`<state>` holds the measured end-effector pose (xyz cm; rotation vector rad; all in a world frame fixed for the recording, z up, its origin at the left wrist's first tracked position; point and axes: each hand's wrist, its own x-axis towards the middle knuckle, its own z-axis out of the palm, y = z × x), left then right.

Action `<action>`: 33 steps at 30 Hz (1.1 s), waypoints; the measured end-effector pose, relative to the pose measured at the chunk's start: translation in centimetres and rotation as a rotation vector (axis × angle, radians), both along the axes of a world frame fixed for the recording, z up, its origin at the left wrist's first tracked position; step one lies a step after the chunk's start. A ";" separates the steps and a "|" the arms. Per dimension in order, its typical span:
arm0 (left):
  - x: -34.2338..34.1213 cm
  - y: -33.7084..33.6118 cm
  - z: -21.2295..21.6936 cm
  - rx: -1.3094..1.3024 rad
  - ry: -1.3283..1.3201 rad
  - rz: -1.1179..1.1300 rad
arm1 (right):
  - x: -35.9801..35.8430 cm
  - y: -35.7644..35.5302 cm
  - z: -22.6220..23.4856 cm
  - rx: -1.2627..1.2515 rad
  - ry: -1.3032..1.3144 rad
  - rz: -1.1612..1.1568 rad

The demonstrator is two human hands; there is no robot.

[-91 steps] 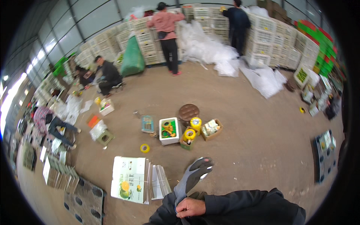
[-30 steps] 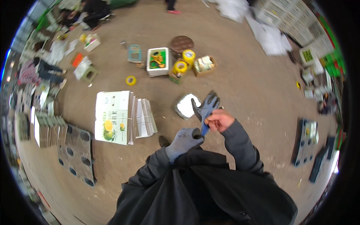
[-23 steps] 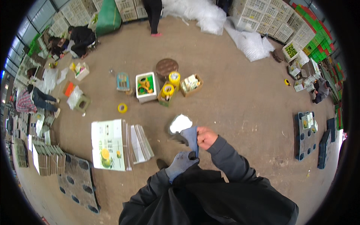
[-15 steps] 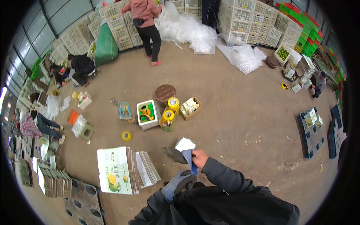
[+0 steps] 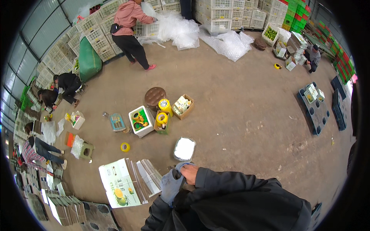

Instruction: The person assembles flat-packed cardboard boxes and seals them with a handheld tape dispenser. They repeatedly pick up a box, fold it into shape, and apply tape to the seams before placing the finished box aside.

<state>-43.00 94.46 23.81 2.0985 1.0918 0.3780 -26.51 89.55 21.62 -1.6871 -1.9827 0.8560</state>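
Note:
My left hand [image 5: 171, 187] wears a blue-grey work glove and is held close in front of my body, its fingers curled around part of a second glove. Against it, my bare right hand [image 5: 189, 174] is closed on this loose blue work glove [image 5: 180, 165], which is bunched between the two hands. Most of the loose glove is hidden by my fingers. On the floor just beyond the hands lies a rectangular white pack [image 5: 185, 149] with a clear rim. To the left stands a stack of flat printed cartons [image 5: 120, 184] with a citrus picture.
Ahead are a white foam box [image 5: 141, 121] of tools, a carton with yellow tape rolls [image 5: 162, 118], a small cardboard box [image 5: 183, 106] and a round brown stool [image 5: 155, 97]. A tape roll [image 5: 125, 147] lies nearer. Pallets [image 5: 314, 109] flank the right; several people work around.
The loose glove, earlier stretched out with its dark fingers hanging, is now gathered between my hands. My right hand has come down and left to meet the left. The view has shifted.

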 end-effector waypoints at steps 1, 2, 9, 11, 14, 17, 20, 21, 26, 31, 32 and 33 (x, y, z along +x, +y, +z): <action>0.2 -0.1 0.1 0.075 0.014 -0.015 | -0.1 -0.1 0.4 -0.034 -0.021 0.034; 0.3 -0.2 0.3 0.137 0.041 -0.056 | -0.1 -0.3 0.5 -0.050 -0.012 0.040; 0.3 0.0 4.0 0.203 0.227 -0.053 | -0.6 0.3 -4.3 -0.019 0.015 -0.129; 0.9 -0.8 4.8 0.174 0.222 -0.120 | -0.6 1.5 -6.8 0.015 0.067 -0.113; 1.7 -1.7 4.9 0.150 0.153 -0.121 | 0.4 3.4 -9.3 0.137 0.116 0.002; 1.7 -1.7 3.4 0.085 0.154 -0.067 | 0.8 4.5 -9.7 0.203 0.096 0.074; 1.0 -1.1 0.4 0.036 0.083 -0.051 | 0.2 4.3 -8.7 0.256 0.055 0.027; 0.7 -1.2 -0.7 0.111 0.102 -0.066 | -0.1 4.1 -8.2 0.274 0.045 -0.003; 1.0 -2.7 -3.2 0.210 0.051 -0.352 | -1.5 4.0 -4.7 0.247 -0.553 0.222; 3.2 -5.4 0.8 -0.061 -0.120 -0.621 | -1.3 4.8 1.1 0.025 0.922 0.234; 3.4 -5.5 1.6 -0.155 -0.099 -0.636 | -0.7 4.8 2.0 0.190 0.772 0.382; 3.7 -5.6 2.1 -0.205 -0.152 -0.655 | -0.5 4.7 2.6 0.352 0.615 0.527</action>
